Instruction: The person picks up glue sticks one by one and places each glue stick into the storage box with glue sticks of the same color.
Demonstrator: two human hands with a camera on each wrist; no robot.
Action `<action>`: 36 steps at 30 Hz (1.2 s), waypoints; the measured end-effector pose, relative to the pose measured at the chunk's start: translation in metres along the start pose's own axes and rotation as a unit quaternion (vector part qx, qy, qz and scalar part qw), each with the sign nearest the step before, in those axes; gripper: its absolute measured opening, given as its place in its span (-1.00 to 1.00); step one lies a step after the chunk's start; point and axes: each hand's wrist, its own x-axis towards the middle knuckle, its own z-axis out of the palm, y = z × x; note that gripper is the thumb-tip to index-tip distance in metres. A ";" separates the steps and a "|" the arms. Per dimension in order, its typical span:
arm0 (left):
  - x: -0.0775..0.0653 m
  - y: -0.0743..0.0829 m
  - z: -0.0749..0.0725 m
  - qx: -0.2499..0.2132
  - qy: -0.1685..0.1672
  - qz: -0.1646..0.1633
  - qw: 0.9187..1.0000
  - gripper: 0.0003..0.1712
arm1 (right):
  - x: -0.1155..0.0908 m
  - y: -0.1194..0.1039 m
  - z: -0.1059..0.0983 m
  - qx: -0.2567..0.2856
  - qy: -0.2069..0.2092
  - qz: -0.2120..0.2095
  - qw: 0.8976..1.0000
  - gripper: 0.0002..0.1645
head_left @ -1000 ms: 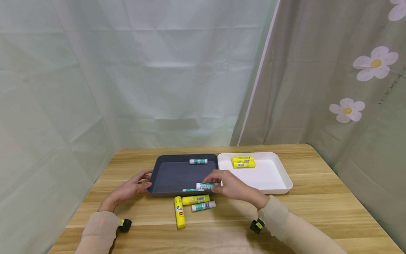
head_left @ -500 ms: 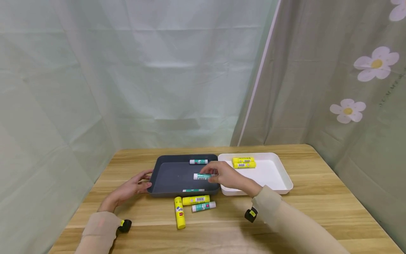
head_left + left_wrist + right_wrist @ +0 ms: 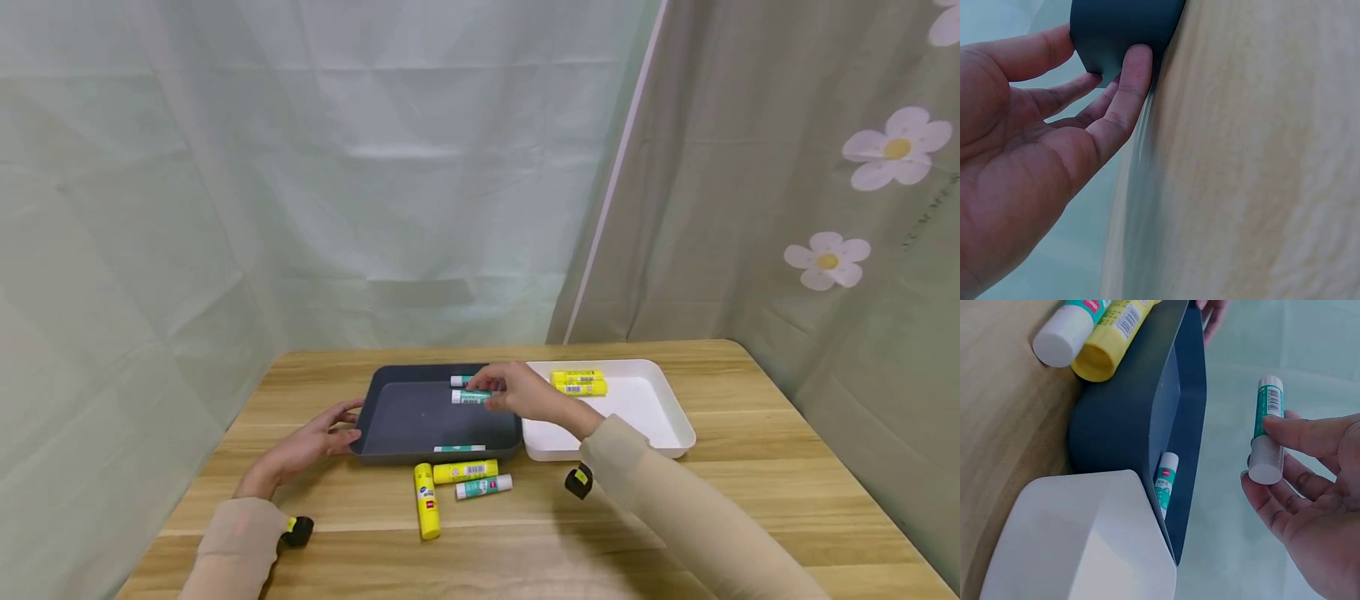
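My right hand (image 3: 528,393) pinches a white-and-teal glue stick (image 3: 1268,434) between thumb and fingers, over the back right part of the dark grey tray (image 3: 405,417). Just behind it, a second teal glue stick (image 3: 459,382) lies in the tray, partly hidden by the fingers. Another teal glue stick (image 3: 459,448) lies along the tray's front wall, mostly hidden by it. At the tray's left end, my left hand (image 3: 318,436) rests its fingertips on the outer wall. The left wrist view shows the thumb (image 3: 1138,65) pressed against that wall, the fingers fairly straight.
A white tray (image 3: 637,412) adjoins the dark one on the right and holds yellow glue sticks (image 3: 581,388) at its back. In front of the dark tray lie an upright-pointing yellow glue stick (image 3: 427,500), a sideways yellow one (image 3: 468,472) and a teal one (image 3: 483,487).
My right hand has carried the teal glue stick from the dark tray's front right toward its back, close to the glue stick lying there. The left hand has stayed against the tray.
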 end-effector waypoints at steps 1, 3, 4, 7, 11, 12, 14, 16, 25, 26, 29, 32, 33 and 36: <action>0.000 0.000 0.000 0.000 0.000 0.000 1.000 -0.14 | 0.002 0.000 0.000 0.001 0.000 0.003 1.000 -0.62; 0.001 0.001 0.000 0.000 0.000 0.001 1.000 -0.15 | 0.005 0.001 -0.001 0.003 0.000 0.011 1.000 -0.62; 0.001 0.001 0.000 0.001 0.000 0.002 1.000 -0.16 | 0.007 0.001 -0.001 0.004 0.000 0.014 1.000 -0.62; 0.002 0.001 -0.001 -0.001 0.001 0.004 1.000 -0.18 | 0.011 0.001 -0.003 0.004 0.000 0.015 1.000 -0.62; 0.001 0.001 -0.002 -0.001 0.001 0.005 1.000 -0.18 | 0.017 0.002 -0.005 -0.002 0.000 0.009 1.000 -0.63; 0.001 0.001 -0.002 0.000 0.001 0.004 1.000 -0.18 | 0.019 0.002 -0.005 -0.003 0.000 0.010 1.000 -0.63; 0.001 0.001 -0.002 0.001 0.003 0.002 1.000 -0.17 | 0.023 0.004 -0.006 -0.004 0.001 0.012 1.000 -0.63; 0.001 0.002 -0.002 0.002 0.004 0.000 1.000 -0.16 | 0.026 0.006 -0.006 -0.006 0.002 0.016 1.000 -0.63; 0.001 0.003 0.000 0.001 0.007 -0.004 1.000 -0.16 | 0.038 0.013 -0.006 -0.011 0.005 0.035 0.999 -0.65; 0.000 0.003 0.000 0.002 0.007 -0.004 1.000 -0.16 | 0.039 0.014 -0.006 -0.008 0.004 0.037 0.999 -0.65; 0.000 0.002 0.000 0.001 0.007 -0.006 1.000 -0.18 | 0.042 0.017 -0.006 0.001 0.000 0.045 0.999 -0.66; 0.000 0.002 0.001 -0.001 0.006 -0.006 1.000 -0.20 | 0.045 0.020 -0.006 0.010 -0.004 0.050 0.999 -0.66; 0.000 0.002 0.001 -0.002 0.006 -0.006 1.000 -0.20 | 0.046 0.021 -0.006 0.012 -0.005 0.051 0.999 -0.67; -0.001 0.002 0.002 -0.004 0.005 -0.004 1.000 -0.18 | 0.048 0.022 -0.007 0.015 -0.006 0.053 0.998 -0.67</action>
